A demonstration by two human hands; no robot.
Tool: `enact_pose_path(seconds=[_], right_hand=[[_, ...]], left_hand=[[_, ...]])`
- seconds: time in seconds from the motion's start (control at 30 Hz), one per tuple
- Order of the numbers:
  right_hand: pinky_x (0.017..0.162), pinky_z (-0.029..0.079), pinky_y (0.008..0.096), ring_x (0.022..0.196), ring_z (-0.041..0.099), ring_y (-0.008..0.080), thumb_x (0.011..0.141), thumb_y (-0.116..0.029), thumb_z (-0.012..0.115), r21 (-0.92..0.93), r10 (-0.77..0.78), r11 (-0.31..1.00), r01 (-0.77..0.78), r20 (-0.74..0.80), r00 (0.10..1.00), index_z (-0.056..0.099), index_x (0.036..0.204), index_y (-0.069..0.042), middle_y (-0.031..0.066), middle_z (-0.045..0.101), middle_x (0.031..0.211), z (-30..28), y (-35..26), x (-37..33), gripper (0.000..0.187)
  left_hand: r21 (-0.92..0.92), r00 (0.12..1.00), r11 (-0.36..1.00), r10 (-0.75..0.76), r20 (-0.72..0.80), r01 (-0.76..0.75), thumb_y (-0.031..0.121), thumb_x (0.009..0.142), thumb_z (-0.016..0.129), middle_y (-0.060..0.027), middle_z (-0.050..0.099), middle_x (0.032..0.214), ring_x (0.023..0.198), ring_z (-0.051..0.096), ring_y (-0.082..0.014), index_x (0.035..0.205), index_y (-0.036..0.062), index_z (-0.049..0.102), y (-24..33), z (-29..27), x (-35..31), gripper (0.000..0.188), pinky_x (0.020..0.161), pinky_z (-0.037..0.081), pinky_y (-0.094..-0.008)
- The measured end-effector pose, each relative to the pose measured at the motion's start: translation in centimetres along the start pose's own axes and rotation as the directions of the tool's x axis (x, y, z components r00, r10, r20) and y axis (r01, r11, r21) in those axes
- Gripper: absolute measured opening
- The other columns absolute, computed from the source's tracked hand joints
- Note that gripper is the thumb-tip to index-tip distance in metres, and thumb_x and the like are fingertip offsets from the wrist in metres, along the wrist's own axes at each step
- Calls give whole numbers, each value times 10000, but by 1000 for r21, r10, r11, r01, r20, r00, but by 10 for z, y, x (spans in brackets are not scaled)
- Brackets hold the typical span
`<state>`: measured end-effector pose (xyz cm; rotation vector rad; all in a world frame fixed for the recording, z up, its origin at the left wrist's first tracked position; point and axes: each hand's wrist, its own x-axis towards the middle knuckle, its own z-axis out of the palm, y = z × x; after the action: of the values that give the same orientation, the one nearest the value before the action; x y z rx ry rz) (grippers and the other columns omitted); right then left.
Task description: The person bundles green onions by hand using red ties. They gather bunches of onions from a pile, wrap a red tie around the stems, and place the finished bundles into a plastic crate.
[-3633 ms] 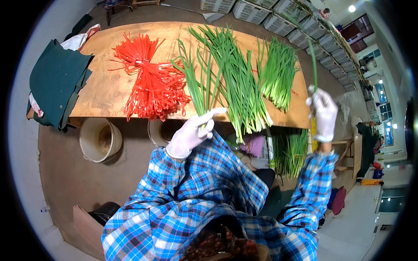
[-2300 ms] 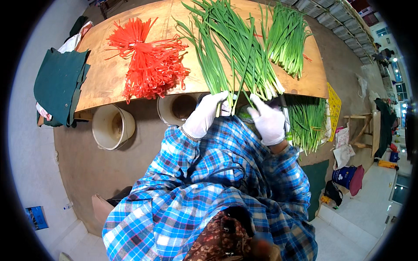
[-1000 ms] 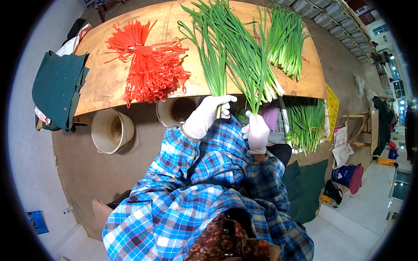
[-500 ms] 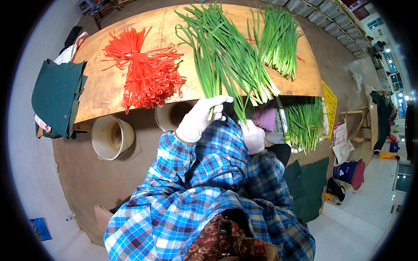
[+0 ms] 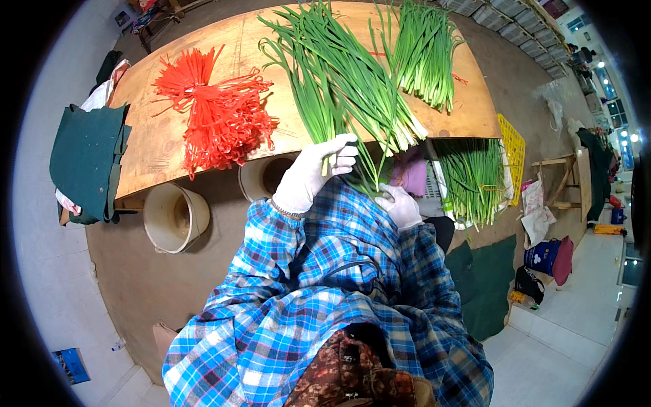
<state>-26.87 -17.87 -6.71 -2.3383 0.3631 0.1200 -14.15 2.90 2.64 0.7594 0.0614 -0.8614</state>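
My left hand [image 5: 315, 173], in a white glove, is closed round the lower stalks of a bunch of garlic chives [image 5: 313, 112] at the table's near edge. Their leaves stretch away over the tabletop. In its white glove, my right hand [image 5: 401, 205] pinches the pale ends of a few chive stalks [image 5: 367, 169] just off that edge, above my lap. Beside the held bunch lies a loose heap of chives [image 5: 386, 98], white ends toward me. A neater bunch of chives [image 5: 424, 61] rests farther right, with a red tie partly showing.
Red plastic ties [image 5: 227, 119] are piled left on the wooden table [image 5: 152, 146]. Two pale buckets, one at the left [image 5: 175, 217], stand below its edge. A crate holds more chives [image 5: 471, 180] at right, beside a yellow basket [image 5: 512, 156]. Green cloth [image 5: 88, 159] hangs at the left corner.
The view has shifted slightly. My right hand has moved a little up and right, with its stalk ends. My left hand keeps its grip on the bunch.
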Motion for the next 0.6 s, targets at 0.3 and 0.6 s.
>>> enact_pose_path(seconds=[0.3, 0.6], right_hand=[[767, 487, 274, 881, 606, 205, 943, -225, 387, 883, -204, 427, -196, 305, 930, 388, 1274, 11, 168, 575, 1092, -10, -58, 19, 406], [505, 444, 222, 506, 518, 107, 936, -259, 371, 753, 52, 584, -303, 338, 940, 509, 1165, 5, 111, 624, 750, -44, -102, 2, 376]], left_hand=[[-67, 997, 998, -17, 77, 22, 138, 883, 480, 2, 506, 739, 623, 465, -84, 1140, -27, 506, -1, -4, 11, 306, 566, 406, -207], [-38, 999, 999, -34, 39, 35, 153, 874, 501, 13, 509, 671, 588, 474, -65, 1194, -16, 481, 4, -1, 3, 362, 554, 411, -200]])
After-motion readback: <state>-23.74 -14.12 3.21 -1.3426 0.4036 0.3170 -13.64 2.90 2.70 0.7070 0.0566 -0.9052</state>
